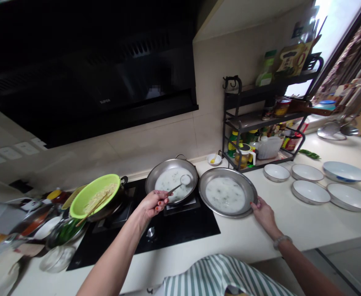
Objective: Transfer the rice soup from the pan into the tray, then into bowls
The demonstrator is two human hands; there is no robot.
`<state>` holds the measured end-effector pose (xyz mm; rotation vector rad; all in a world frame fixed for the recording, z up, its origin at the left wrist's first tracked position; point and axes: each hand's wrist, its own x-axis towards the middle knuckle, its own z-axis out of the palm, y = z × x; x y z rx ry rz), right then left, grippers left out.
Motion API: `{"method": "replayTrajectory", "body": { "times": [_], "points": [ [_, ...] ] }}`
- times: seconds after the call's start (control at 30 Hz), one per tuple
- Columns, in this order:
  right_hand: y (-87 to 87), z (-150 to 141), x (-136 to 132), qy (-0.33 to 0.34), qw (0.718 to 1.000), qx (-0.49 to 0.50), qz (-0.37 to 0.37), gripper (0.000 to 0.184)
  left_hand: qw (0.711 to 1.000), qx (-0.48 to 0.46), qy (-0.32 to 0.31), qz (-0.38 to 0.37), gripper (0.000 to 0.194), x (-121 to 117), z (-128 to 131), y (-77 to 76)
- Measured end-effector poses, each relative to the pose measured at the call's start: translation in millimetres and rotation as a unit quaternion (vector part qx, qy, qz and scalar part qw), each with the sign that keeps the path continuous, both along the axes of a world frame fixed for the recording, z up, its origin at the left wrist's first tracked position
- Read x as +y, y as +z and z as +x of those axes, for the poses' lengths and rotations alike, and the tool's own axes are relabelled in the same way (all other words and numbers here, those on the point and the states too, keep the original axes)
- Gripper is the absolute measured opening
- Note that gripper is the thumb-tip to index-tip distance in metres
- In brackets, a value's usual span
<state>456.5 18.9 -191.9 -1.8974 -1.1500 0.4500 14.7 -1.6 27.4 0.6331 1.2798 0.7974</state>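
My left hand (155, 203) is closed around the handle of a metal ladle (186, 179). The ladle's round bowl hangs over a steel pan (156, 172) on the right burner, which holds a milky white liquid with darker bits. My right hand (262, 211) grips the right rim of a wide steel dish (252, 193). That dish sits beside the pan, partly over the counter, with a similar white, speckled liquid in it. The two rims are close together; whether they touch I cannot tell.
A green basin (78, 201) of noodles with chopsticks sits left on the black stove (195, 226). Several white bowls (310, 192) stand on the counter to the right. Behind is a black rack (245, 119) with bottles and jars; a range hood (106, 82) overhangs the stove.
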Motion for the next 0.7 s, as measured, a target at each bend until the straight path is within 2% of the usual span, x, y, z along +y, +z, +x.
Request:
{"method": "replayTrajectory", "body": {
  "times": [0.13, 0.23, 0.3, 0.4, 0.5, 0.6, 0.7],
  "points": [
    [-0.1, -0.5, -0.8, 0.001, 1.0, -0.002, 0.0, 0.062, 0.999, -0.012, -0.033, 0.019, 0.014, 1.0, 21.4, 10.0],
    [0.0, -0.8, -1.4, 0.002, 1.0, 0.0, 0.003, 0.064, 0.997, -0.007, -0.074, 0.021, 0.013, 3.5, 40.5, 7.6],
    [-0.1, -1.3, -1.6, -0.003, 1.0, 0.002, 0.007, 0.063, 0.994, 0.007, -0.102, 0.023, 0.01, 5.4, 54.6, -0.9],
    [0.0, -2.0, -1.4, -0.006, 1.0, 0.002, 0.013, 0.061, 0.989, 0.045, -0.139, 0.032, 0.004, 6.4, 77.4, -22.4],
    [0.4, -2.2, -1.2, -0.007, 1.0, 0.001, 0.02, 0.058, 0.976, 0.131, -0.164, 0.061, 0.013, 3.6, 99.0, -48.1],
    [1.1, -1.8, -1.7, -0.002, 1.0, 0.0, 0.021, 0.056, 0.932, 0.26, -0.21, 0.14, 0.02, -2.1, 113.0, -69.2],
    [1.4, -1.4, -2.4, 0.0, 1.0, -0.001, 0.022, 0.055, 0.851, 0.367, -0.242, 0.287, 0.017, -8.3, 116.1, -81.0]
  ]
}}
